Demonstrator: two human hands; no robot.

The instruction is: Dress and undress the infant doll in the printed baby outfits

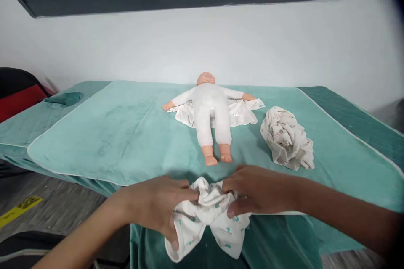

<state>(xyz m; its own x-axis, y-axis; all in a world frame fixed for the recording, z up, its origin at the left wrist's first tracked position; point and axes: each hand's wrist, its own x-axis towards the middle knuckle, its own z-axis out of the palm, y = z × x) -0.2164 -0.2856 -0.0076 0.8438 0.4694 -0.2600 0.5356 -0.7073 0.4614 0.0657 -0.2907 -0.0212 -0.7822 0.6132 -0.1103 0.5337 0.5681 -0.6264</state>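
Observation:
A baby doll (209, 111) in a white bodysuit lies on its back on the teal mat (120, 134), arms spread, feet toward me. A white cloth (241, 113) is spread under its torso. At the mat's near edge both my hands bunch up a small white printed garment (206, 218). My left hand (158, 208) grips its left side, my right hand (257, 191) pinches its right side. The garment's lower part hangs over the table edge.
A crumpled printed white cloth (287, 138) lies right of the doll. A folded dark teal cloth (65, 98) sits at the far left. A red and black object (17, 96) stands beyond the left edge. A white wall and a dark window frame are behind.

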